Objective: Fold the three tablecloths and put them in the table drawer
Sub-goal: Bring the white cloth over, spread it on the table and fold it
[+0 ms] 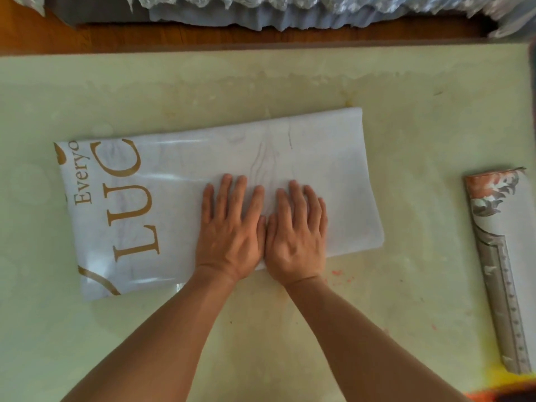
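A white plastic tablecloth (150, 204) with gold lettering lies folded into a long rectangle across the middle of the table. My left hand (232, 227) and my right hand (295, 230) lie flat on its right half, side by side, palms down with fingers straight, pressing the fold. A second folded tablecloth (499, 256), grey-white with an orange and grey floral border, lies at the table's right edge. No drawer is in view.
The table (406, 111) has a pale yellow-green glossy cover, stained in places. Beyond its far edge runs a brown wooden floor (87, 39), then grey furniture with a pale lace-trimmed cloth (261, 10) hanging over it.
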Demonstrator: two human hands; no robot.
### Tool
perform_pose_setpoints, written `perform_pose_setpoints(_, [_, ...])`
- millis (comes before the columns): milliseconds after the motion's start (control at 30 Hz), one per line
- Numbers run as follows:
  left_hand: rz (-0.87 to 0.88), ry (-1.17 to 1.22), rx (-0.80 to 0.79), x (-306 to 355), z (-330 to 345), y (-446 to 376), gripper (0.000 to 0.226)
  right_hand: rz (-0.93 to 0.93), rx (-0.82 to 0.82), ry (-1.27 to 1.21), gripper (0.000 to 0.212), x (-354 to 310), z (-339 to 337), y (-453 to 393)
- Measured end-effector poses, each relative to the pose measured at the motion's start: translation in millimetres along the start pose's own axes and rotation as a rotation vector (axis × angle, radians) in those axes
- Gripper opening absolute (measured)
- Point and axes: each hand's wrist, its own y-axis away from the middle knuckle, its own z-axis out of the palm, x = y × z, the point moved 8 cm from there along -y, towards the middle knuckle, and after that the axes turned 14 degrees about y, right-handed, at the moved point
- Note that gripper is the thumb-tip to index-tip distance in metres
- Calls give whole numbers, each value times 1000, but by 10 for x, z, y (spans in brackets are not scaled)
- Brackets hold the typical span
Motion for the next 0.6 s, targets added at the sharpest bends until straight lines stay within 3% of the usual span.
perform_pose_setpoints(200, [-15, 66, 81, -1, -315, 93, 53, -5, 5, 61, 48, 15, 10, -14])
perform_pose_setpoints(333, [-193, -84, 145, -834, -808, 576, 60, -5, 27, 85, 47, 56, -20, -18])
perform_pose_setpoints(433, [-286, -147, 84, -1473, -882, 870, 63, -6, 32, 81, 48, 34, -5, 9])
perform_pose_setpoints(600, [-277, -127, -26, -1609, -721, 879, 75, 28, -59, 63, 50, -1, 4, 27])
